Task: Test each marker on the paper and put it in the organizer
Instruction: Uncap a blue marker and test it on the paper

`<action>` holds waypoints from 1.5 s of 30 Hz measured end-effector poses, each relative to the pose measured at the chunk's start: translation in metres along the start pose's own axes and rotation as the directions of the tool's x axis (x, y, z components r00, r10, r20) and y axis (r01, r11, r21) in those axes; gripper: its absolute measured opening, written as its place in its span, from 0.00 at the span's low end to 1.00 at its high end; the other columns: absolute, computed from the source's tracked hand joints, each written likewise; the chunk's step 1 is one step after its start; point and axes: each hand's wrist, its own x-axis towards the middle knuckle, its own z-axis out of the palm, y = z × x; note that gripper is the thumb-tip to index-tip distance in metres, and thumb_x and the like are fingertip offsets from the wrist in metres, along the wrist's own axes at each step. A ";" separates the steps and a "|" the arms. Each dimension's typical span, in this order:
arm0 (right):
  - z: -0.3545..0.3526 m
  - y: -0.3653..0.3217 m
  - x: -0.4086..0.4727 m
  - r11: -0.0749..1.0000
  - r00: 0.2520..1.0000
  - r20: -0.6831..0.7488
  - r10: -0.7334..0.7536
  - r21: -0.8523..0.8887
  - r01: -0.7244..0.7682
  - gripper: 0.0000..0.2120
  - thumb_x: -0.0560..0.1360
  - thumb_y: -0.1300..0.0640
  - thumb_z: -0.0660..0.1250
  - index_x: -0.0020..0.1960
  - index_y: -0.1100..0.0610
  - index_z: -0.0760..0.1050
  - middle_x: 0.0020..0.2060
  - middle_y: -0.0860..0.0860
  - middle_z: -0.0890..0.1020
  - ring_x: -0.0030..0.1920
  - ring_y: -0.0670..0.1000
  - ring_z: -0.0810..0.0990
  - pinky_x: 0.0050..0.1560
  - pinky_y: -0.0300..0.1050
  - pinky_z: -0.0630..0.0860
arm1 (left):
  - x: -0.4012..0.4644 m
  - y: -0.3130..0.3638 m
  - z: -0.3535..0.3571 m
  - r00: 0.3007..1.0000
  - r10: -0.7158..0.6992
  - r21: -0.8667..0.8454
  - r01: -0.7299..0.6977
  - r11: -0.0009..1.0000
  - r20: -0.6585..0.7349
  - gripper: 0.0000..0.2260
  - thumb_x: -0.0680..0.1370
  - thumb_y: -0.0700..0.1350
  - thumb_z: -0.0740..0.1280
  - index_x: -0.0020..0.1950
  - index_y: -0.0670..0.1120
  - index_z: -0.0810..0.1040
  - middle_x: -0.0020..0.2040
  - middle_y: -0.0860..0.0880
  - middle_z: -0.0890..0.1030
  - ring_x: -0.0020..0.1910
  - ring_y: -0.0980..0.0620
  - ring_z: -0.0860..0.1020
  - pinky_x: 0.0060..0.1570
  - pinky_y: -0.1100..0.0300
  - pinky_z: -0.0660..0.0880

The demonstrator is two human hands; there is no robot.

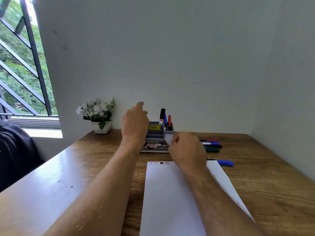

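Seen from the head camera: reaching over the brown wood-grain table (pixel 255 176), both bare forearms stretched toward the back wall. Left hand (pixel 134 123) raised in front of the left side of the grey plastic desk organizer (pixel 156 135), back of the hand to the camera, fingers pointing away and loosely extended, nothing visibly held; whether it touches the organizer, cannot tell. Right hand (pixel 186 147) lower, just right of the organizer, fingers curled under with knuckles up; what they enclose, if anything, cannot tell. Standing upright in the organizer's right cup: a black-capped marker (pixel 162 115), a blue marker (pixel 165 119) and a red marker (pixel 169 120). Yellow price sticker (pixel 154 127) on the organizer's front; organizer resting on a flat printed booklet (pixel 156 146). Lying to the right of the hand, a small cluster of loose markers (pixel 212 145) in red, blue, black and green, close together. Nearer, a single blue marker (pixel 225 162) beside the far right corner of the white sheet of paper (pixel 170 193), which carries small scribbles (pixel 160 163) along its far edge. White potted flowers (pixel 98 114) at the table's back left, barred window (pixel 22 65) beyond.
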 end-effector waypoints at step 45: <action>-0.037 0.024 0.021 0.098 0.827 0.249 0.504 0.935 -0.341 0.14 0.77 0.64 0.56 0.57 0.61 0.77 0.36 0.54 0.72 0.27 0.48 0.67 0.25 0.39 0.66 | -0.067 0.020 -0.006 0.847 0.205 -0.265 -0.078 0.961 0.491 0.08 0.79 0.42 0.64 0.45 0.51 0.82 0.38 0.52 0.81 0.34 0.56 0.76 0.36 0.64 0.70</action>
